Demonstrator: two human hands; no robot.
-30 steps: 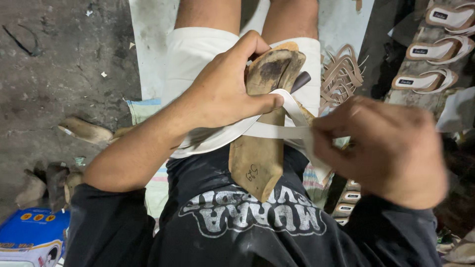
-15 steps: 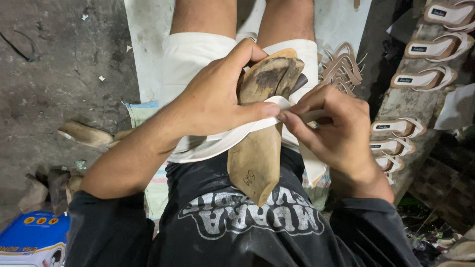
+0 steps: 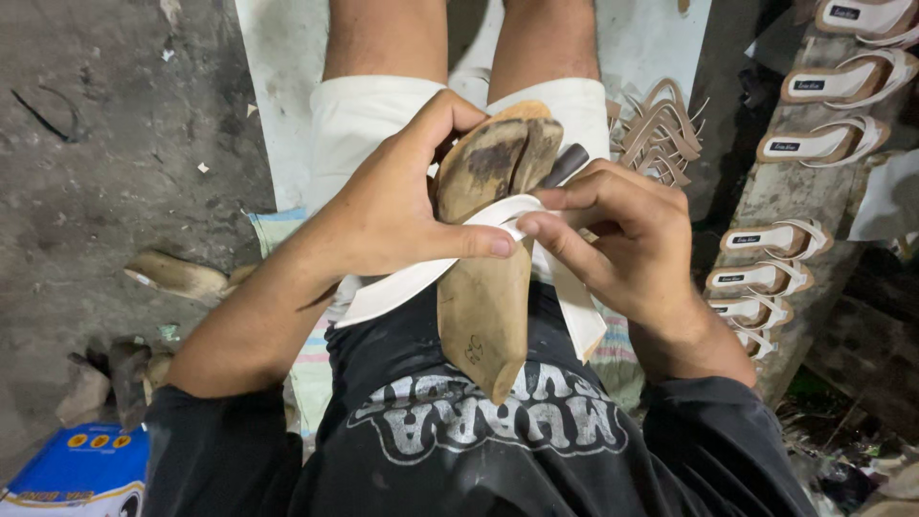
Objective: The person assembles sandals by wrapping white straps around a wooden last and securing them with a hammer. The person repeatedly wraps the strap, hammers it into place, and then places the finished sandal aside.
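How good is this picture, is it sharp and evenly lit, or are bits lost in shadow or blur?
Head view: the left hand, right hand, wooden shoe form and white strap are sharp and brightly lit from above; light falls off toward the edges, so the concrete floor is dim and the bottom right corner is nearly black; the row of sandals stays readable; no obvious glare or motion blur.
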